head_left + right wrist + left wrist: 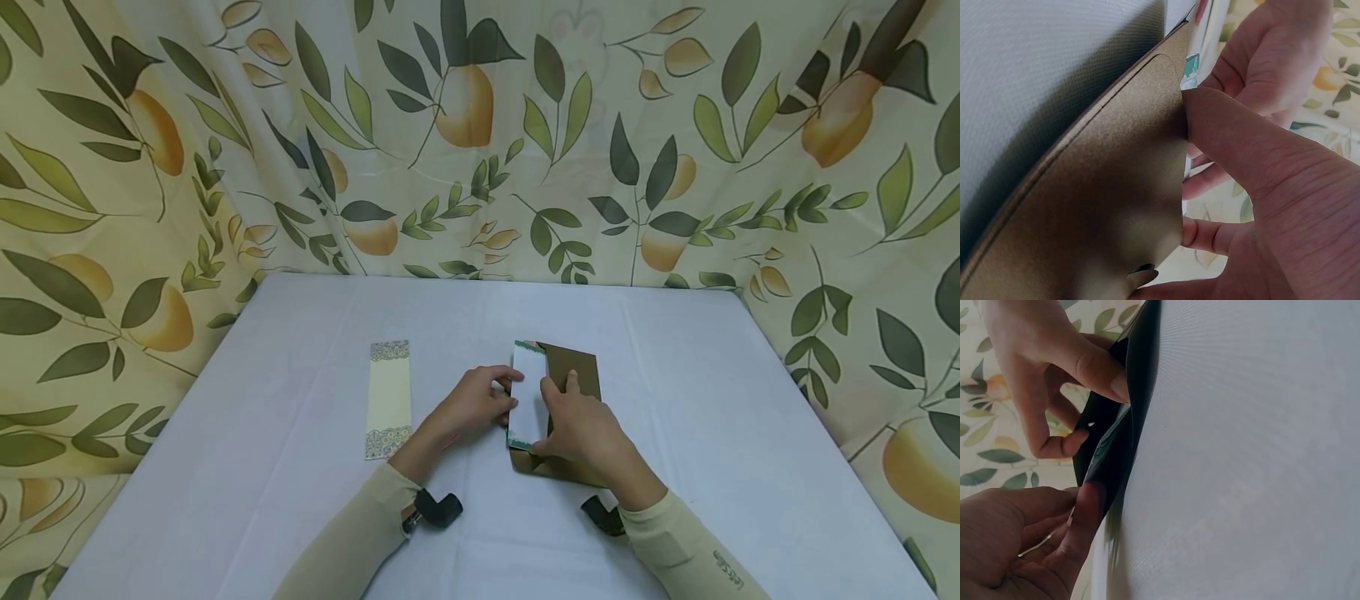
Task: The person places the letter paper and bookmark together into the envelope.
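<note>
A long white card (529, 392) with green patterned ends lies over the left side of a brown envelope (573, 367). My left hand (476, 400) pinches the card's left edge between thumb and fingers. My right hand (585, 423) grips the envelope by its open edge, thumb low and fingers higher up. In the left wrist view the dark envelope (1142, 369) gapes, and the card's green end (1105, 445) shows between its sides. The right wrist view has the envelope's brown face (1104, 169) close up, with the card's green trim (1191, 67) at its edge.
A cream card strip (388, 393) with patterned ends lies flat to the left of my hands. White cloth covers the table (675, 350), and a curtain (480, 192) printed with leaves and fruit hangs behind it. A black wrist mount (438, 508) sits at my left cuff.
</note>
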Motion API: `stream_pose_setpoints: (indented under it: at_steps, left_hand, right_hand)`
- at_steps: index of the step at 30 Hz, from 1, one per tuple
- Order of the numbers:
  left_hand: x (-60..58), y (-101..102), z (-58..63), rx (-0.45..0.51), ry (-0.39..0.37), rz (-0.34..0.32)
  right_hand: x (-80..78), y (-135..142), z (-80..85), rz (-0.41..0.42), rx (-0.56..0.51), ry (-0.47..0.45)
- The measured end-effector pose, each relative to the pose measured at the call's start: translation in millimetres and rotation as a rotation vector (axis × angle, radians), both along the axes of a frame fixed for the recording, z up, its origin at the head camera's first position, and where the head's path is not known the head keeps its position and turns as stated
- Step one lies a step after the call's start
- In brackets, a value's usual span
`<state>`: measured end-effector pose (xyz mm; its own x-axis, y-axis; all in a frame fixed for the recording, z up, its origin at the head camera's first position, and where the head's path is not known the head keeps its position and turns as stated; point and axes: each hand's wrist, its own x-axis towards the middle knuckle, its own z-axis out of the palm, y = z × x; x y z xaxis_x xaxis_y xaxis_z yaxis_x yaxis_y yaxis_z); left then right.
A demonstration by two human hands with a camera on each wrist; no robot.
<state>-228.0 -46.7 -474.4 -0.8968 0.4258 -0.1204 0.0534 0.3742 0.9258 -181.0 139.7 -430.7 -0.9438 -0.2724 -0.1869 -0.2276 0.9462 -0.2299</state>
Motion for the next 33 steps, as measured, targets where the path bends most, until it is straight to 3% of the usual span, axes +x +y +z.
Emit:
stream_pose_setpoints:
  at_steps: [9,21,33]
  left_hand:
    - [0.6,0.6,0.3,0.023,0.004,-0.017]
    - [0.1,3.2,-1.8,-0.024,0.074,-0.039]
    - [0.5,5.0,-3.8,-0.029,0.088,-0.041]
  right_hand:
    - [0.3,0.9,-0.4,0.0,0.002,0.001]
    - [1.4,1.6,0.6,0.01,0.0,0.027]
    - [1.3,1.5,-0.8,0.006,-0.001,0.023]
